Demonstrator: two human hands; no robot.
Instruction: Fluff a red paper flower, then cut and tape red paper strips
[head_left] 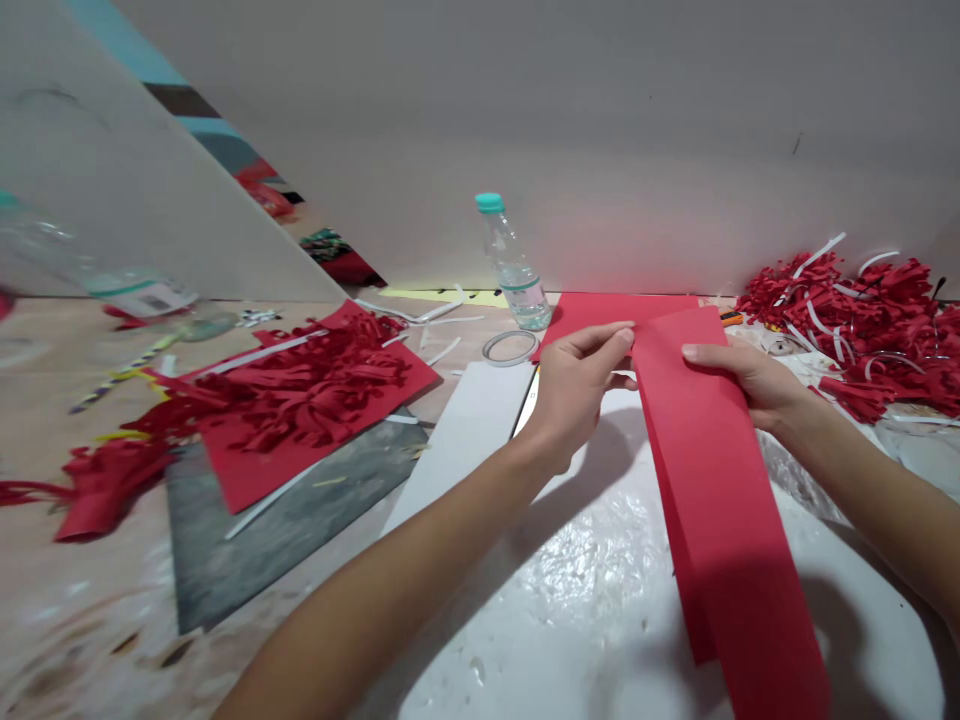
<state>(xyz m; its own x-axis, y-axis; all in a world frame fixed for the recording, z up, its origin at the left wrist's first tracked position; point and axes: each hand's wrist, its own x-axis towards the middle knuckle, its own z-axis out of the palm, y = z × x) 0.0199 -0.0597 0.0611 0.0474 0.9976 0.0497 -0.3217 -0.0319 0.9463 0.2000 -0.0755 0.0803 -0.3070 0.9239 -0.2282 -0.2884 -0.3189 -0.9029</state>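
A long strip of red paper [724,480], folded lengthwise in layers, hangs from my hands toward the camera. My right hand [757,380] grips its right edge near the top, thumb on the front and the other fingers behind. At the upper left corner of the paper, my left hand [581,390] is closed in a pinch on the edge. Below the paper is a white, glossy, rounded surface [570,560]. Behind my hands lies a flat red sheet [592,310].
A water bottle [517,265] stands by the wall behind a roll of tape [510,347]. Cut red paper fringes [322,385] lie on a red sheet over a dark board [300,540] to the left. More red fringes [862,320] and white strips are heaped at right.
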